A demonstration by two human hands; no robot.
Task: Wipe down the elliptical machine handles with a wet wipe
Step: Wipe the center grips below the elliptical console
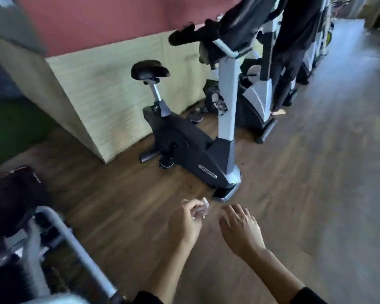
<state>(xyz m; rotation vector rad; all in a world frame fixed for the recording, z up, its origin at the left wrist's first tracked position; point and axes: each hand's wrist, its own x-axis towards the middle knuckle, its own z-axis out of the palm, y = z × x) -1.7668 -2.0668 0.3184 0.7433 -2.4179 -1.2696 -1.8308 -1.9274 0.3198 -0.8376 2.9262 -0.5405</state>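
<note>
Left hand (185, 222) pinches a small crumpled wet wipe (201, 208) at its fingertips, low over the wooden floor (294, 194). Right hand (239, 226) hangs just beside it, fingers loosely bent, holding nothing. Beyond them an exercise bike (184, 148) stands by a pale wall (119, 95). Blurred at the lower left runs a grey machine rail (75, 242).

Dim, motion-blurred wide-angle view, daylight brightening the upper right, edges bowed and smeared.
</note>
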